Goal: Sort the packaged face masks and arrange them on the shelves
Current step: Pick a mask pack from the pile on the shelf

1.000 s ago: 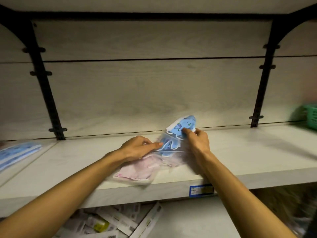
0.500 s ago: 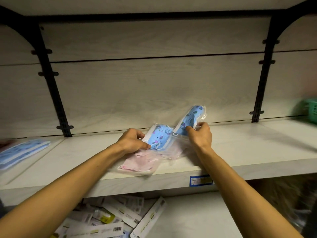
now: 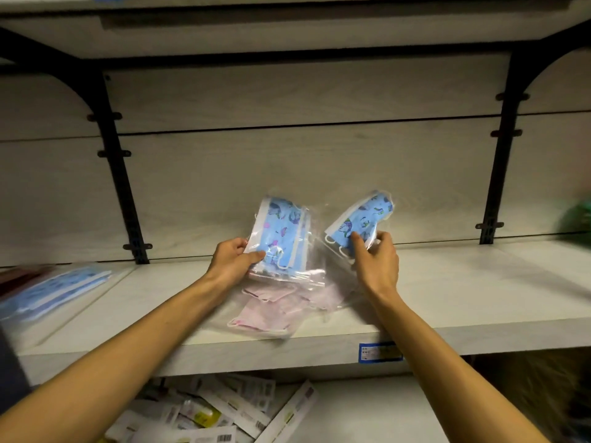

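Above the shelf (image 3: 447, 282), each hand's fingers (image 3: 356, 239) pinch a clear-bagged blue printed mask pack (image 3: 281, 238).

Green object (image 3: 577, 220) at far right is blurring out and getting cut by the right edge; can't tell what it is. Blue mask packs (image 3: 54, 290) on the left of the shelf (image 3: 463, 282) are smearing with motion, print unreadable, left edge cutting them. A dark red thing (image 3: 19, 276) just behind them is too blurred to identify. Shelf label (image 3: 379, 351) on the near edge is too small to read. Boxes (image 3: 224, 410) on the lower shelf are running off the bottom edge, text illegible. Pink mask packs (image 3: 268, 308) are lying partly hidden under the blue pack (image 3: 281, 238) the left hand (image 3: 232, 260) is holding. Both forearms are running out of frame at the bottom.
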{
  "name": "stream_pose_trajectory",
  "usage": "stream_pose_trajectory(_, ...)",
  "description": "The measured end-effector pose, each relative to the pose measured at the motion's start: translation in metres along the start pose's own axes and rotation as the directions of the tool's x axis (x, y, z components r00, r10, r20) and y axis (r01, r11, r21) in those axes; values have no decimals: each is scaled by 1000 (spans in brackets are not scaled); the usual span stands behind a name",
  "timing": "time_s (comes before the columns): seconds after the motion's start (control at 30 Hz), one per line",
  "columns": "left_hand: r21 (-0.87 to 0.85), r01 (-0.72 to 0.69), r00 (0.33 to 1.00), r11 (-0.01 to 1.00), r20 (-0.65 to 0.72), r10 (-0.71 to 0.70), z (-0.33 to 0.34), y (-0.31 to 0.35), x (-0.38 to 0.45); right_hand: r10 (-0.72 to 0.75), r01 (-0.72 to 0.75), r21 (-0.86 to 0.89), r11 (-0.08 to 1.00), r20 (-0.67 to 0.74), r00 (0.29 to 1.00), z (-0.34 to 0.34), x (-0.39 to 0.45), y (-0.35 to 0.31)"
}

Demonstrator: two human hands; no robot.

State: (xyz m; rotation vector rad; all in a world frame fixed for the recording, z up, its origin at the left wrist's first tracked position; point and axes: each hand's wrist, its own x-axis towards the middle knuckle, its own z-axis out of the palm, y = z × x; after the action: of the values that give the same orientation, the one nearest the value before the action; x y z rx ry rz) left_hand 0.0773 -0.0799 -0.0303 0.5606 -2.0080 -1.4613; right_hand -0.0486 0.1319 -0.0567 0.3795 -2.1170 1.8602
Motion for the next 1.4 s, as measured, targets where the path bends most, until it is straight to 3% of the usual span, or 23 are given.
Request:
stream_pose_trajectory(0.17,-121,82,996,989,-29,-86,-19,6,-9,-36,26,106,994,101,994,2,-8,-7)
stream_pose_trajectory(0.3,-253,170,985,952,84,-153,-39,6,-22,-35,-45,319,947,241,970,3,-22,-21)
stream_pose_trajectory(0.57,-300,138,988,944,106,-110,-101,-5,-53,-132,-75,502,862,363,922,32,-72,-66)
stream_pose_trajectory(0.9,-58,15,999,998,39,-13,-243,-27,-131,-137,-155,593,790,417,898,103,-197,-124)
stream_pose_trajectory(1.13,-29,5,1000,1000,-6,-5,-361,-53,-205,-173,-145,636,758,410,895,145,-306,-167)
stream_pose_trajectory(1.27,3,37,994,999,-101,-36,-412,-70,-230,-261,-104,575,811,516,816,164,-349,-185)
stream_pose_trajectory(1.4,25,57,982,998,-181,-51,-447,-81,-237,-250,-113,463,879,650,718,183,-367,-206)
